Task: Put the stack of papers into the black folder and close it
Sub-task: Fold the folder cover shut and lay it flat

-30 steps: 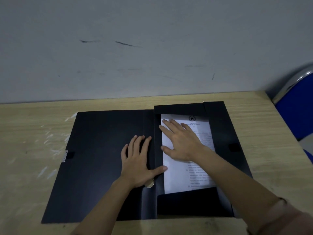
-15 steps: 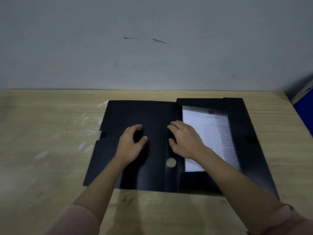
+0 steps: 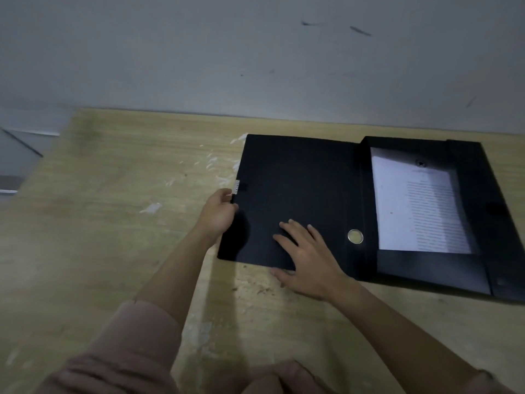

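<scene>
L hand (image 3: 217,213) has slid out to the cover's far-left edge, fingers curled on it just below the clasp tab (image 3: 236,186) — a sec ago it lay flat mid-cover. R hand (image 3: 308,258) now rests spread on the black folder (image 3: 298,180) cover, off the papers (image 3: 412,206), which sit tucked in the tray right of both grips — closing looks next.

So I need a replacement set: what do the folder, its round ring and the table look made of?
The black folder looks like matte plastic or coated board: flat, dull, crisp creases. The round ring on its spine looks like polished metal, since it glints. The table looks like pale wood or wood-grain laminate, with streaky grain and white scuffs. None is certain in this dim picture.
</scene>
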